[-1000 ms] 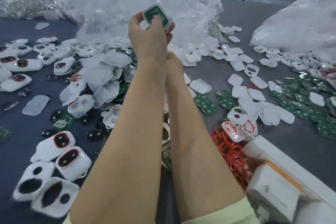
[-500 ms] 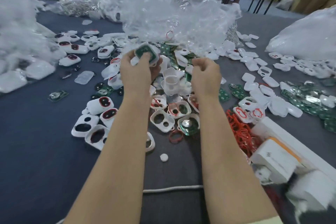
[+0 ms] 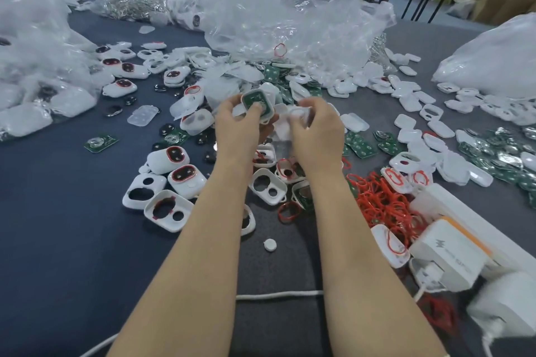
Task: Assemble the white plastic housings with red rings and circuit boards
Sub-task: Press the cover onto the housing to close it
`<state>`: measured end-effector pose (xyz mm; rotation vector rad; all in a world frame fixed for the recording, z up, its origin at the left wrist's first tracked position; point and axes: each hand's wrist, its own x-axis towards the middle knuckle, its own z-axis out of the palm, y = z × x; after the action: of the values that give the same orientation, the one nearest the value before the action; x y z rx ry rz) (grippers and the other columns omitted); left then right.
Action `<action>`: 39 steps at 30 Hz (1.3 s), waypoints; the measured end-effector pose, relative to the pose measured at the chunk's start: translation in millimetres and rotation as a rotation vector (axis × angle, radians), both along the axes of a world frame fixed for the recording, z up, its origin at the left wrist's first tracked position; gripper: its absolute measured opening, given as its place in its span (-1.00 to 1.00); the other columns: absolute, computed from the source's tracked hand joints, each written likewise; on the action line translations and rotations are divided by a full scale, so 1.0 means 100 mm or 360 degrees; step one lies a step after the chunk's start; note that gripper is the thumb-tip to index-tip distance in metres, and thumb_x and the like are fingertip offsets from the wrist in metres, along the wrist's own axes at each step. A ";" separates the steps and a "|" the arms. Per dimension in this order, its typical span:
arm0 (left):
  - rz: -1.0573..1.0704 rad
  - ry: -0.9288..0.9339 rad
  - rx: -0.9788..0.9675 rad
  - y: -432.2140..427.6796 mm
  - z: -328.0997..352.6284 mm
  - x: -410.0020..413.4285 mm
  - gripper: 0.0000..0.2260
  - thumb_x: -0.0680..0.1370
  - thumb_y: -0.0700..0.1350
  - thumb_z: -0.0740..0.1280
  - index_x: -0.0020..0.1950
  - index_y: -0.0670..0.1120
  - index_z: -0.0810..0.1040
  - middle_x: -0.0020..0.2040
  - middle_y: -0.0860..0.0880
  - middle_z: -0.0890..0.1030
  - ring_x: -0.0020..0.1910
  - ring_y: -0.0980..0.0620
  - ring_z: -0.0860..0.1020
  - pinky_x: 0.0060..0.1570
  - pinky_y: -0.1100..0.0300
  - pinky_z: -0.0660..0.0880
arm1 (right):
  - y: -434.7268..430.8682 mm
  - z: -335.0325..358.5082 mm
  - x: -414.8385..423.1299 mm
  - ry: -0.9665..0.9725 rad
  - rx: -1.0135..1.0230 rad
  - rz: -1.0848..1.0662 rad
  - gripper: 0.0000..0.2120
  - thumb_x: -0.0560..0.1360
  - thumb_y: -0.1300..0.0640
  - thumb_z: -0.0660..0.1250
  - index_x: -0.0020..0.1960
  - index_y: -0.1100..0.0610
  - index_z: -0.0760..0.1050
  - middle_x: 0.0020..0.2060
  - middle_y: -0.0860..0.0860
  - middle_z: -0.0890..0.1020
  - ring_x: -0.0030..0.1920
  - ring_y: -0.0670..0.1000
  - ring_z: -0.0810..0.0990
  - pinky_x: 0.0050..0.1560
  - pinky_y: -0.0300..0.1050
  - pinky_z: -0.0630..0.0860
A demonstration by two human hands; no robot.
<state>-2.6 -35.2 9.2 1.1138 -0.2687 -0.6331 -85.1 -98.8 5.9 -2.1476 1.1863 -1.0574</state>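
Dark blue cloth covers the work table (image 3: 58, 226), and crumpled clear plastic bags (image 3: 290, 23) are heaped along its far side. Above the clutter at mid-table, the left hand (image 3: 240, 124) pinches a white housing (image 3: 268, 118) with a green circuit board (image 3: 252, 98) lying in its open face. Just beside it, the right hand (image 3: 317, 132) curls its fingers round a pale plastic piece (image 3: 298, 113). That piece is blurred, so whether it is a cover or a second housing cannot be told. The two parts are close together but not touching.

The likely trouble lies in joining them. If the board sits crooked in the housing, pressing the other piece on could jam it or bend the board. No red ring is visible in the held housing, and closing it without one would hide the omission. A slip of either pinch would drop the part among the empty housings (image 3: 268, 185), loose boards (image 3: 362, 149) and red rings (image 3: 383, 203) below, where it could be confused with unfinished ones.
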 end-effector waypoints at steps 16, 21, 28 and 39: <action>0.0196 -0.0021 -0.0016 -0.02 -0.04 0.05 -0.84 0.59 -0.29 0.24 0.16 -0.12 0.41 -0.06 -0.13 0.61 -0.27 0.04 0.66 -0.17 0.19 0.62 | 0.02 0.00 -0.02 0.0604 -0.0026 0.0030 -0.67 0.49 -0.08 0.31 0.22 -0.02 0.55 0.20 0.00 0.53 0.30 0.10 0.33 0.27 0.02 0.20; 0.0062 -0.0068 -0.0020 -0.03 -0.05 0.01 -0.84 0.61 -0.28 0.23 0.16 -0.11 0.40 -0.13 -0.08 0.62 -0.31 0.08 0.67 -0.22 0.24 0.61 | 0.00 -0.02 -0.02 0.0705 -0.0033 0.0017 -0.68 0.51 -0.04 0.34 0.25 -0.06 0.52 0.23 0.00 0.50 0.33 0.10 0.29 0.27 0.03 0.18; 0.0087 -0.0345 0.0114 -0.01 -0.07 0.02 -0.84 0.60 -0.25 0.26 0.13 -0.04 0.41 -0.15 -0.02 0.63 -0.22 0.06 0.68 -0.13 0.14 0.62 | -0.01 -0.01 -0.03 0.0544 -0.0044 -0.0069 -0.83 0.56 0.08 0.26 0.12 0.02 0.55 0.03 -0.01 0.62 0.23 0.08 0.40 0.17 -0.03 0.23; 0.0070 -0.0470 0.0114 -0.01 -0.09 -0.01 -0.84 0.60 -0.24 0.25 0.02 0.03 0.41 -0.21 0.01 0.64 -0.22 0.04 0.69 -0.14 0.13 0.63 | 0.03 0.03 -0.05 0.0098 -0.0069 0.0035 -0.80 0.57 0.03 0.27 0.00 0.14 0.58 -0.07 0.04 0.59 0.00 0.06 0.51 0.00 -0.13 0.39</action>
<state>-3.3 -36.0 0.3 1.2793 -0.4766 -0.4406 -90.4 -96.0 9.1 -2.2362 1.1748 -1.0236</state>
